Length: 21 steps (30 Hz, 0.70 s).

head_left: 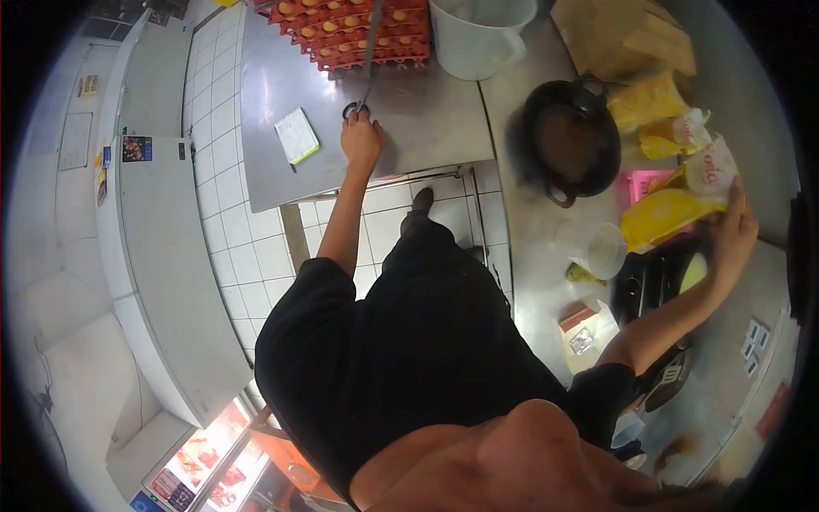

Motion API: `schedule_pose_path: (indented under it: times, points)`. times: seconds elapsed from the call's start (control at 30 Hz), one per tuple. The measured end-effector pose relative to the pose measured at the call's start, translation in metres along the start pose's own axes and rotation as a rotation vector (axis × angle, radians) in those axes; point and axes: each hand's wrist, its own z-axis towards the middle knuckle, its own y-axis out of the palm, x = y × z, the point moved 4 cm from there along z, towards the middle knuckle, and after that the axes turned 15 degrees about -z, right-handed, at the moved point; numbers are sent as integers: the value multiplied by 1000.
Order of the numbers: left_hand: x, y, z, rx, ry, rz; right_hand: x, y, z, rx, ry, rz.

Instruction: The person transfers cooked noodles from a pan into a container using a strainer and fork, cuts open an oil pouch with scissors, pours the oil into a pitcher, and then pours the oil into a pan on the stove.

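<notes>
My left hand (363,141) reaches onto the steel table and closes around what looks like a pair of scissors (351,110), a dark ring handle showing beside the fingers. Just left of it lies a small spiral notepad (297,136) with a pen along its edge. Far to the right, my right hand (735,235) grips the edge of a yellow plastic bag (665,218) with a white printed part; the fingers are partly hidden behind it. Under the bag, a pink basket (646,183) shows in part.
Stacked red trays of eggs (358,34) stand at the table's far side, near a white bucket (478,43). A black two-handled pan (570,141) sits on the right counter, with a cardboard box (627,38), more yellow packets (653,101) and a clear plastic container (595,249).
</notes>
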Motion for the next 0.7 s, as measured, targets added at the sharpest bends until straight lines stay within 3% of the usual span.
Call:
schedule_pose_path:
  times: [0.2,0.27,0.3,0.43,0.5,0.6,0.7]
  points:
    - [-47,2,54,-175,-92,112,-70,79,-70,-142,22,54]
    - [-68,16,57,-217,-95,125,-77,136,-84,-143,-43,105]
    - [-73,23,57,-236,-89,122,-86,164,-88,-91,-238,49]
    - [-74,21,64,-398,-163,59,-127,269,-120,-334,-25,136]
    - [-69,11,62,-464,-150,43,-147,304,-137,-356,38,356]
    - [-59,-7,50,-488,-149,-220,-169,323,-138,-404,81,540]
    - [-49,-16,26,-695,-428,-1029,-187,332,-138,-486,116,648]
